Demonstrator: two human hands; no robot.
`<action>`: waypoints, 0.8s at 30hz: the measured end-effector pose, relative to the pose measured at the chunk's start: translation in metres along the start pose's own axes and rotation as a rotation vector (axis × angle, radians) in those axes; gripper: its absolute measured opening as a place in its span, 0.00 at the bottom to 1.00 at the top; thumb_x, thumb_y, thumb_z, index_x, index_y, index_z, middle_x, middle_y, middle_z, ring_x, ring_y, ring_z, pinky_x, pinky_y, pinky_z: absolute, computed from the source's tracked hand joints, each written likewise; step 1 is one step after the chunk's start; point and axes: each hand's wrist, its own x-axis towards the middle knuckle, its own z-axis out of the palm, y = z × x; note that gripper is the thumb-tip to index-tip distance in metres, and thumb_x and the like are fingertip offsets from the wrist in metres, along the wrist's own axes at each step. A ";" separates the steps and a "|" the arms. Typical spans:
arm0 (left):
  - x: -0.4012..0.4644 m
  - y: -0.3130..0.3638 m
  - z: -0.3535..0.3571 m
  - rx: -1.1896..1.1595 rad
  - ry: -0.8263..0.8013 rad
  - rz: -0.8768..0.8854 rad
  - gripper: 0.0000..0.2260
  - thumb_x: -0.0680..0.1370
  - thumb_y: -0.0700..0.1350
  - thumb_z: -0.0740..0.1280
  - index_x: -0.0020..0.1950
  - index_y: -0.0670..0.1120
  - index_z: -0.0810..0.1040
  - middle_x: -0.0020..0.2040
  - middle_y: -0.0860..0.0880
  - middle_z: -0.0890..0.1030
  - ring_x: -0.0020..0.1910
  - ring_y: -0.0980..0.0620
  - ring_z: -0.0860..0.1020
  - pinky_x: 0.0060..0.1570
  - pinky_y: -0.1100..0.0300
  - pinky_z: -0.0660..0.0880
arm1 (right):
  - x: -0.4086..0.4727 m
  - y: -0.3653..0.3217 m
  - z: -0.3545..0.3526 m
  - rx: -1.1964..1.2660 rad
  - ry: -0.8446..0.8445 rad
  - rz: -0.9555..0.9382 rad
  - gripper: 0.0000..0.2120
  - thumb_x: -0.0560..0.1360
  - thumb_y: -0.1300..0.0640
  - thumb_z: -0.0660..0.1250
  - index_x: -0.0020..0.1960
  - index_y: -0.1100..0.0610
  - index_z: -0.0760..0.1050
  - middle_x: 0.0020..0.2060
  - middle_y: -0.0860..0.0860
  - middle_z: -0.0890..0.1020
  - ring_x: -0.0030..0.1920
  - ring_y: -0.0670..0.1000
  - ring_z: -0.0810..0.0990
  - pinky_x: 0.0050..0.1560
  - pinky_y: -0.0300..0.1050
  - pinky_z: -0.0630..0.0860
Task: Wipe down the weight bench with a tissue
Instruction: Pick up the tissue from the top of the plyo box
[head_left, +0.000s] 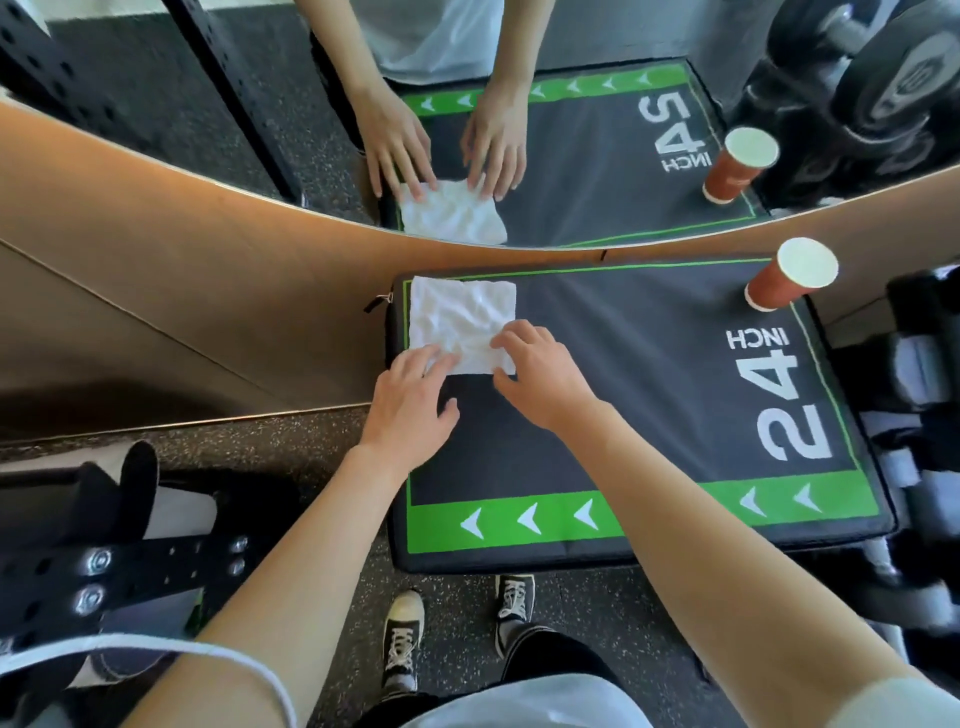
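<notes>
Tissue (460, 322): white, crumpled, spread roughly flat on the far-left corner of the table (597, 415), close to the left and far edges.

Table top is a dark padded surface with a thin green border line, a green band with white arrowheads along the near edge, and "24 INCH" printed in white on the right side.

Left hand (410, 402): fingers straight, laid on the tissue's near-left corner, palm over the bare dark pad. Grip spread, pressing flat, no pinch.

Right hand (540, 374): fingertips on the tissue's near-right edge, fingers slightly bent but flat on it, thumb off to the side on the pad. Grip also spread, pressing down, not curled round anything.

Both forearms reach in from the near side, bare, with short pale sleeves at the frame bottom.

Red paper cup (789, 275): upright on the far-right corner of the table, well apart from the tissue, white inside.

Mirror (571, 156) stands just behind the table, reflecting hands, tissue and cup.

Speckled dark floor (322, 447) below. Two black-and-white sneakers (402, 639) just at the table's near edge. Black perforated rack beam (130, 571) with bolts at left. Dark dumbbells (919, 364) at right, blurred.
</notes>
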 end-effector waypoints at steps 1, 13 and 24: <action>0.001 0.001 0.002 -0.010 0.005 -0.010 0.24 0.79 0.49 0.68 0.75 0.50 0.72 0.76 0.48 0.70 0.76 0.45 0.64 0.70 0.43 0.69 | 0.001 0.003 0.001 -0.012 0.008 -0.014 0.18 0.80 0.52 0.65 0.69 0.53 0.74 0.68 0.48 0.73 0.65 0.57 0.73 0.59 0.53 0.74; -0.017 0.017 0.015 0.035 0.025 0.056 0.22 0.76 0.49 0.70 0.71 0.50 0.76 0.72 0.49 0.74 0.74 0.45 0.68 0.68 0.44 0.71 | -0.043 0.021 0.018 -0.085 0.151 -0.050 0.15 0.77 0.53 0.67 0.63 0.53 0.77 0.63 0.47 0.76 0.60 0.56 0.75 0.61 0.54 0.69; -0.077 0.035 0.033 0.035 -0.062 0.307 0.23 0.76 0.48 0.69 0.72 0.50 0.76 0.72 0.49 0.73 0.74 0.43 0.68 0.69 0.39 0.68 | -0.165 0.004 0.042 -0.108 0.215 0.121 0.16 0.76 0.52 0.69 0.62 0.53 0.77 0.61 0.49 0.77 0.61 0.57 0.75 0.63 0.55 0.70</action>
